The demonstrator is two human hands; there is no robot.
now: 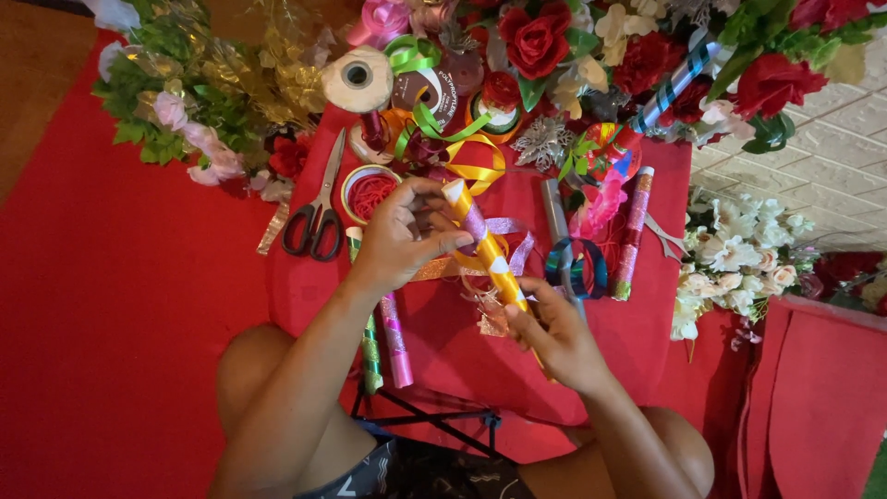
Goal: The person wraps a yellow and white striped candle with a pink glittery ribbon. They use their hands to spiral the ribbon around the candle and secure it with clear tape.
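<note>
Red cloth covered everything I could see from the head camera, draped over a small table (647, 305) and spread across the floor around it. Both hands met above its near half. My left hand (402, 236) was clenched round the upper end of a yellow foil roll (488, 251) with pale spots, its fingers (442, 248) curled across the tube just below the white tip. My right hand (554, 337) gripped the lower end, thumb and fingertips pinched against it. The roll's long axis ran diagonally, from upper left by the left hand down to lower right into the right palm, so both hands were equally on it, one at each end. A lilac ribbon (504, 226) crossed the roll near its middle, and I could not tell whether it was tied or only lying there. Just beside the left forearm lay a pink foil roll (397, 342) and a green one (370, 356). Black-handled scissors (319, 208) rested further left, near a spool of red thread (370, 192). Beyond stood ribbon spools (434, 88) and a bank of red roses (536, 39), with white flowers (739, 259) off to the right.
</note>
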